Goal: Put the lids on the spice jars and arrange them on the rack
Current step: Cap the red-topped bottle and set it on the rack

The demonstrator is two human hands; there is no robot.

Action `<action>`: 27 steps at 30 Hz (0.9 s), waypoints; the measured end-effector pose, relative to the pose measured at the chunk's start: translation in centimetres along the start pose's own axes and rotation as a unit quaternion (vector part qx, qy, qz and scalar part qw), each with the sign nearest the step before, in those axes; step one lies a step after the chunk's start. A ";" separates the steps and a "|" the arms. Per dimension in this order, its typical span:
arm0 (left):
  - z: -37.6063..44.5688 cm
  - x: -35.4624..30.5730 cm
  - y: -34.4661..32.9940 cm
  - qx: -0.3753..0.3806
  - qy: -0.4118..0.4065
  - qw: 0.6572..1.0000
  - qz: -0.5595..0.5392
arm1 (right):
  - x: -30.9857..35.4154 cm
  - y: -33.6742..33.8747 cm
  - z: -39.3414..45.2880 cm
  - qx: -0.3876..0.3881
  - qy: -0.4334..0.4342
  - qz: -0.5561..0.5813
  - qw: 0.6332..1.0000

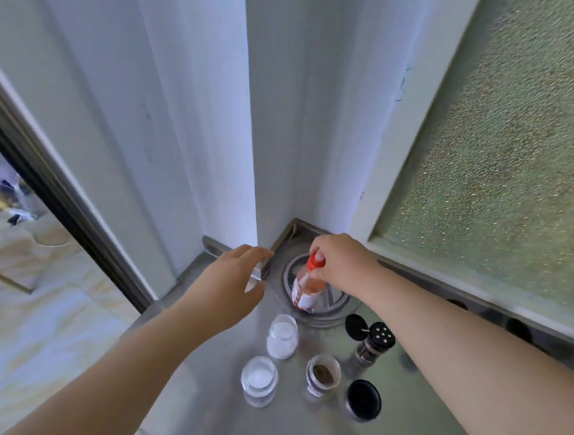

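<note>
Steel, brushed and pale, makes up the surface [198,413] that carries everything here, tucked into a corner of white wall panels beside a pebbled glass pane [500,152].

Furthest left, the left hand [230,283] hovers with its fingers spread and relaxed, gripping nothing; it hangs near the corner trim, probably ready to steady whatever comes next. Below it stand two uncapped jars of white powder, the nearer jar [259,379] and the farther jar [282,336], close together but apart, both upright and waiting for lids.

Next comes the red-capped bottle [306,289], clear-walled with pinkish contents and a red-and-white label. It leans, its base over a round ringed recess [334,308] in the steel, which I take to be the rack's seat. The right hand [342,264] pinches it by the cap from above, a grip that seems to suit lowering it straight into the ring. Whether the base already touches is hard to tell.

In front sits an open jar of brown spice [323,374], and just right of it a loose black lid [363,400], likely its own. Furthest right, a shaker jar [372,342] with a holed black top has its flip cap [356,327] standing open, still to be snapped down.
</note>
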State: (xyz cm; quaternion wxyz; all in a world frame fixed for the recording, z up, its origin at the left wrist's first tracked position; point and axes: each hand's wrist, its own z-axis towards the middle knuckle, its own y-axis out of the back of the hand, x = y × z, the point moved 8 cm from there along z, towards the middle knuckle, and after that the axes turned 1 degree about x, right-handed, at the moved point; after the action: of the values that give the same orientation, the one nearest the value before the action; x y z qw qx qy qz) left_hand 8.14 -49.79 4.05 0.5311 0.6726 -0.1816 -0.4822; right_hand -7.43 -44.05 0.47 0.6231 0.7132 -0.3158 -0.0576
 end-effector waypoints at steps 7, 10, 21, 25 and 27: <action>0.7 0.0 -1.3 0.027 -0.007 0.999 -0.027 | -0.6 -1.6 0.5 -0.007 0.002 0.039 0.999; 0.8 -0.8 -1.9 0.042 -0.015 0.998 -0.035 | -0.9 -1.6 0.0 -0.002 0.010 0.049 0.999; 0.8 -5.2 -4.9 0.066 -0.063 0.994 -0.058 | -8.0 -1.7 -7.0 0.087 -0.036 0.013 0.995; 0.2 -5.4 -6.3 0.080 -0.068 0.993 -0.059 | -9.8 -5.3 -8.5 0.148 -0.060 -0.004 0.987; -0.1 -5.4 -6.7 0.079 -0.069 0.993 -0.060 | -10.0 -6.3 -8.5 0.133 -0.060 -0.004 0.989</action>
State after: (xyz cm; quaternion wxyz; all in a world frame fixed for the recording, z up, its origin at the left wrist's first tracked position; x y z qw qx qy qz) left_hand 3.89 -43.18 0.50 0.4331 0.6869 -0.2149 -0.5426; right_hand -8.92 -31.44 -6.61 0.5021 0.7866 -0.3544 -0.0600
